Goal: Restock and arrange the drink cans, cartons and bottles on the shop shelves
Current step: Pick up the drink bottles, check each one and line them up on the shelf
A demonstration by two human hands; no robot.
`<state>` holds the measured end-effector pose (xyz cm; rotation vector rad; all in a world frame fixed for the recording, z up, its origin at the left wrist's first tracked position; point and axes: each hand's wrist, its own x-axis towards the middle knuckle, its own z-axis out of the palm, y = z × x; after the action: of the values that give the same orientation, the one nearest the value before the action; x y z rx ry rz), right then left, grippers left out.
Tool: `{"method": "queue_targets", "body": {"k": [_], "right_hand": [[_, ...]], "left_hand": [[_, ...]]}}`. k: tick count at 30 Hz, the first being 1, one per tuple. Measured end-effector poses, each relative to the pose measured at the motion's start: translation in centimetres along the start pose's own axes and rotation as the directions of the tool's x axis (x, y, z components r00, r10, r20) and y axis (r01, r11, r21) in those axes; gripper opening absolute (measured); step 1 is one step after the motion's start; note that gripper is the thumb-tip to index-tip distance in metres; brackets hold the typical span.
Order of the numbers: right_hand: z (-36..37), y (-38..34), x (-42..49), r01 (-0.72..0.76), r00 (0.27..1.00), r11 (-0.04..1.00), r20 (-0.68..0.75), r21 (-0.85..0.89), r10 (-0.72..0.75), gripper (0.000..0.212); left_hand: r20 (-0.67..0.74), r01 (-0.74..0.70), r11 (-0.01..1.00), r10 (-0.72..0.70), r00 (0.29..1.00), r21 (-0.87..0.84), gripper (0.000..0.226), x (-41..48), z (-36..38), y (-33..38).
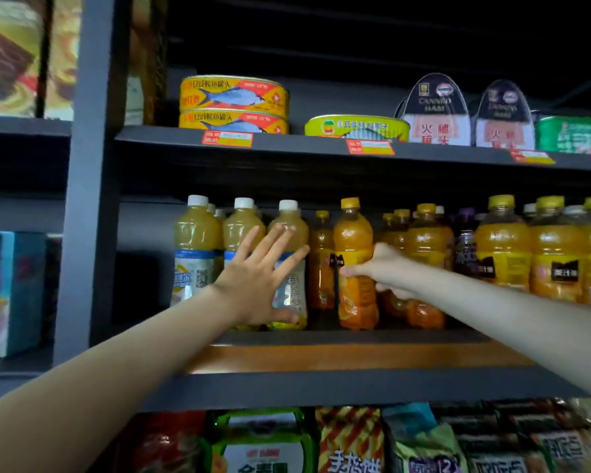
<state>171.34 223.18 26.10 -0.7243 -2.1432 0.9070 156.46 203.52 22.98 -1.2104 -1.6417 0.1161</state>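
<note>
Well along, seemingly: bracing the white-capped bottle (289, 233) with a flat, spread-fingered left hand (258, 278), gripping an orange bottle (354, 240) in the right hand (386, 268), squaring up a middle shelf (355, 356) already packed.

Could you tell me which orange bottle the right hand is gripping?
The front yellow-capped bottle at the left end of the orange bottles; only it has the right hand curled round its middle.

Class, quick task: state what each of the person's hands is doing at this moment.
Left hand: open, fingers spread over the white-capped bottle.
Right hand: closed round the orange bottle, gripping it.
</note>
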Motion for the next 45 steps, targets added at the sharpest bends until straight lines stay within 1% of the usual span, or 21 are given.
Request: {"method": "queue_targets", "body": {"k": [2,5,8,10,14,17,20,23,26,30,32,34,36,38,40,41,43,44,45], "right_hand": [[1.1,0.2,1.7,-0.051,0.999,0.998,-0.014,0.043,0.051,0.068],[2.0,0.8,4.2,-0.088,0.995,0.994,-0.047,0.060,0.091,0.073],[2.4,1.5,6.1,-0.093,0.994,0.995,-0.055,0.043,0.096,0.074],[2.6,1.7,6.8,-0.096,0.995,0.994,-0.025,0.047,0.097,0.076],[3.0,1.4,7.1,-0.081,0.995,0.996,0.061,0.036,0.078,0.076],[2.9,1.3,7.0,-0.066,0.995,0.998,0.079,0.024,0.064,0.075],[2.8,1.4,6.6,-0.052,0.996,0.998,0.068,0.023,0.050,0.075],[2.8,1.2,6.1,-0.049,0.997,0.998,0.052,-0.029,0.050,0.090],[2.8,0.8,5.5,-0.010,0.999,0.998,0.030,-0.054,0.012,0.105],[3.1,0.1,4.8,0.005,0.999,1.000,0.040,-0.027,-0.004,0.109],[3.3,-0.2,4.3,-0.007,0.998,0.997,0.058,-0.070,0.011,0.112],[3.0,-0.4,3.4,-0.006,0.998,0.983,0.066,-0.182,0.018,0.112],[2.2,-0.8,1.7,0.046,0.999,0.943,0.043,-0.329,-0.034,0.102],[0.7,-1.2,-1.0,0.097,0.990,0.882,-0.042,-0.462,-0.131,0.088],[-1.3,-1.2,-3.9,0.138,0.950,0.810,-0.156,-0.570,-0.272,0.075],[-2.4,-0.8,-5.2,0.155,0.909,0.770,-0.215,-0.619,-0.356,0.070],[-4.6,0.2,-7.6,0.151,0.793,0.678,-0.321,-0.720,-0.518,0.064],[-5.7,0.9,-8.5,0.118,0.739,0.650,-0.371,-0.751,-0.563,0.065],[-6.8,1.8,-9.3,0.071,0.703,0.641,-0.418,-0.764,-0.576,0.068]], "left_hand": [[-0.033,-0.004,1.000,0.005,0.999,0.017,0.103,0.6,0.6,-0.2],[-0.063,-0.067,0.998,0.068,0.996,0.021,0.108,1.3,1.4,-0.6],[-0.159,-0.124,0.992,0.127,0.979,0.029,0.110,1.7,2.5,-1.1],[-0.191,-0.128,0.991,0.131,0.973,0.030,0.110,1.6,3.0,-1.0],[-0.212,-0.125,0.991,0.131,0.968,0.041,0.110,1.6,3.4,-0.9],[-0.206,-0.120,0.991,0.130,0.970,0.062,0.110,1.6,3.1,-0.9],[-0.195,-0.111,0.992,0.120,0.973,0.057,0.110,1.6,3.0,-0.8],[-0.189,-0.109,0.992,0.118,0.975,0.056,0.109,1.6,2.9,-0.8],[-0.168,-0.105,0.993,0.111,0.979,0.046,0.109,1.5,2.7,-0.7],[-0.132,-0.093,0.994,0.099,0.986,0.048,0.109,1.5,2.3,-0.7],[-0.105,-0.083,0.996,0.087,0.991,0.046,0.109,1.5,2.0,-0.6],[-0.077,-0.068,0.997,0.070,0.995,0.034,0.108,1.4,1.7,-0.4],[-0.080,-0.031,1.000,0.031,0.996,-0.003,0.100,1.6,0.9,0.5],[-0.106,0.029,0.992,-0.042,0.994,-0.119,0.088,2.1,-0.5,2.0],[-0.112,0.070,0.967,-0.100,0.989,-0.244,0.078,2.9,-1.8,4.1],[-0.128,0.056,0.957,-0.096,0.987,-0.285,0.073,3.4,-2.3,5.3],[-0.173,0.002,0.937,-0.067,0.983,-0.350,0.066,4.3,-3.6,7.5],[-0.176,-0.019,0.927,-0.051,0.983,-0.375,0.064,4.7,-4.3,8.6],[-0.167,-0.034,0.917,-0.037,0.985,-0.399,0.062,5.1,-4.9,9.6]]}}
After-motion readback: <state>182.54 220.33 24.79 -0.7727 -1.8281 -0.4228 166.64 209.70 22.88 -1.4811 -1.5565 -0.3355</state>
